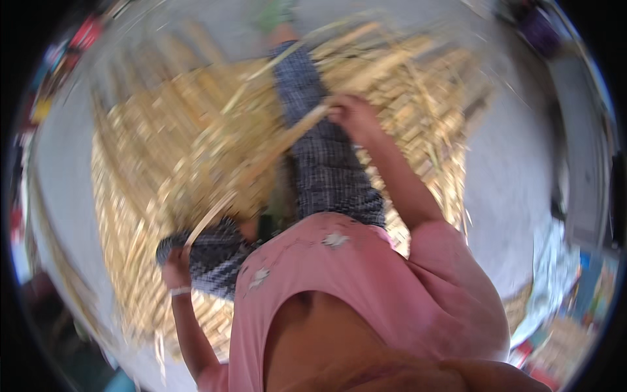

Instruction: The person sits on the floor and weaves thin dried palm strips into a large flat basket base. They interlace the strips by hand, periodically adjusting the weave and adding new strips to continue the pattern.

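Note:
A long pale flat strip (292, 134), like split bamboo or cane, stretches diagonally across my lap. My right hand (354, 119) is closed round its far end, in front of my outstretched leg. At the near left, by my bent knee, my left hand (175, 268) is closed on a pale strip end that seems to be the same piece; motion blur hides the join. Beneath me spreads a large woven mat (140, 147) of similar strips. Loose strip ends stick out at its far edge.
My outstretched leg (326, 157) in dark checked cloth lies across the mat. Grey floor (516, 176) surrounds it. A purple object (541, 31) stands at the far right, and a light blue cloth or sheet (552, 277) lies at the right. Blurred colourful items line the left rim.

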`<state>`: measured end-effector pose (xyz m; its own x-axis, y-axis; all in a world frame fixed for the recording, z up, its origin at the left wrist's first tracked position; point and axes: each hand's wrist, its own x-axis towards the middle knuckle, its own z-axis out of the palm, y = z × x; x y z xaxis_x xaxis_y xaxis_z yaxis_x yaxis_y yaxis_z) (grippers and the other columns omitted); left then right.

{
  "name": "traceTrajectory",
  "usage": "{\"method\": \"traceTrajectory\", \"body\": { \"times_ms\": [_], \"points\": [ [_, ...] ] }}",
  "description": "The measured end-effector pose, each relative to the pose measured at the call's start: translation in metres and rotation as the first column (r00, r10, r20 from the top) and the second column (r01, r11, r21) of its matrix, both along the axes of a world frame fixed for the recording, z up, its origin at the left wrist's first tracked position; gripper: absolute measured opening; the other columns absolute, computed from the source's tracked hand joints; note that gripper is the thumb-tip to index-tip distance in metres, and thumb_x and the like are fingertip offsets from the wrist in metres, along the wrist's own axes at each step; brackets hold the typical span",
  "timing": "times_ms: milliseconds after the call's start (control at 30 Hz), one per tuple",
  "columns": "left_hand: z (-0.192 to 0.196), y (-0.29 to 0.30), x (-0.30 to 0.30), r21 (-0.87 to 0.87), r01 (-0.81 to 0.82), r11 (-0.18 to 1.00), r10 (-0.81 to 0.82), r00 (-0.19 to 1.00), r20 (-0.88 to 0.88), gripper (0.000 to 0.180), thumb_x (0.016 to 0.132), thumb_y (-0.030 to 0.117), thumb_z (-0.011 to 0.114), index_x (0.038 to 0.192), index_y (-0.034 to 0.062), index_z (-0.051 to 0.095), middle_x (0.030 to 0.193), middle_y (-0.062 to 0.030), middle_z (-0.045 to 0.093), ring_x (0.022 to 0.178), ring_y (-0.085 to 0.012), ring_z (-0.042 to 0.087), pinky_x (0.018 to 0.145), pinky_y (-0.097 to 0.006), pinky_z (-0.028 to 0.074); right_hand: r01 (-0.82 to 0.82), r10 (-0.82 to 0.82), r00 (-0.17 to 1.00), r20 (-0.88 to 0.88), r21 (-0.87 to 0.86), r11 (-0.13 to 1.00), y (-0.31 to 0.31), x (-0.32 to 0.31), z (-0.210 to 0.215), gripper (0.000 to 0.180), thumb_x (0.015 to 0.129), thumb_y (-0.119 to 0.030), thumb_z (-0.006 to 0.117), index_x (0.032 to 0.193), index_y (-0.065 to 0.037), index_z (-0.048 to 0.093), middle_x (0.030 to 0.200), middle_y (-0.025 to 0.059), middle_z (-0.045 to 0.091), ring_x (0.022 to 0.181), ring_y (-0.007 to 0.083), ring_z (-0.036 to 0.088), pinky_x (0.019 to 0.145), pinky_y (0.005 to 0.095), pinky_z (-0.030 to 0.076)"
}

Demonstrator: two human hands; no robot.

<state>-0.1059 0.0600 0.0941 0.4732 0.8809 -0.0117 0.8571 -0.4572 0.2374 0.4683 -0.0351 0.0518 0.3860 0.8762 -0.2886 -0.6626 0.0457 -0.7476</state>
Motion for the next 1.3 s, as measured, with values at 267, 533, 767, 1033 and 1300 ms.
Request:
{"method": "traceTrajectory", "body": {
  "times_ms": [267,533,767,1033,1300],
  "points": [
    [0.027,-0.001,-0.008,0.076,-0.147,0.986,0.153,0.985,-0.080,0.032,0.095,0.043,0.068,0.082,0.0135,0.067,0.075,-0.0116,0.067,0.068,-0.0366,0.066,0.059,-0.046,0.052,0.182,-0.178,0.983,0.034,-0.220,0.958,-0.017,0.002,-0.012,0.015,0.102,-0.017,0.066,0.108,-0.003,0.067,0.098,0.0094,0.074,0.077,0.0131,0.067,0.067,0.0288,0.058],
    [0.023,0.009,-0.100,0.187,-0.341,0.921,0.381,0.887,-0.260,0.034,0.096,0.047,0.066,0.081,0.0161,0.068,0.075,-0.0098,0.071,0.067,-0.0365,0.068,0.058,-0.049,0.053,0.141,-0.138,0.990,0.036,-0.119,0.983,0.009,-0.007,-0.007,0.011,0.101,-0.016,0.067,0.101,-0.005,0.069,0.092,0.0086,0.075,0.075,0.0134,0.069,0.065,0.0278,0.060],
    [0.031,0.036,-0.160,0.170,-0.590,0.789,0.607,0.706,-0.365,0.036,0.099,0.051,0.058,0.095,0.0175,0.069,0.091,-0.0124,0.074,0.084,-0.0384,0.070,0.073,-0.051,0.056,0.039,-0.041,0.999,-0.016,-0.106,0.994,0.055,-0.040,-0.006,0.016,0.101,-0.016,0.068,0.110,-0.004,0.065,0.100,0.0100,0.074,0.080,0.0147,0.071,0.069,0.0291,0.063],
    [0.018,0.088,-0.181,0.295,-0.480,0.826,0.563,0.675,-0.477,0.018,0.098,0.027,0.061,0.109,0.0153,0.070,0.103,-0.0120,0.074,0.098,-0.0340,0.070,0.085,-0.050,0.053,-0.083,0.048,0.986,-0.160,-0.221,0.972,0.114,-0.111,-0.058,0.020,0.102,-0.019,0.066,0.113,-0.004,0.060,0.098,0.0085,0.072,0.082,0.0178,0.072,0.069,0.0295,0.063],
    [-0.008,0.129,-0.064,-0.015,-0.391,0.920,0.350,0.840,-0.415,0.030,0.097,0.029,0.066,0.123,0.0139,0.069,0.125,-0.0138,0.068,0.115,-0.0340,0.065,0.099,-0.047,0.052,-0.658,0.632,0.739,-0.234,-0.454,0.601,0.110,-0.181,-0.065,0.041,0.108,-0.036,0.053,0.129,-0.001,0.058,0.111,0.0164,0.069,0.095,0.0219,0.072,0.085,0.0372,0.061]
  ]
}}
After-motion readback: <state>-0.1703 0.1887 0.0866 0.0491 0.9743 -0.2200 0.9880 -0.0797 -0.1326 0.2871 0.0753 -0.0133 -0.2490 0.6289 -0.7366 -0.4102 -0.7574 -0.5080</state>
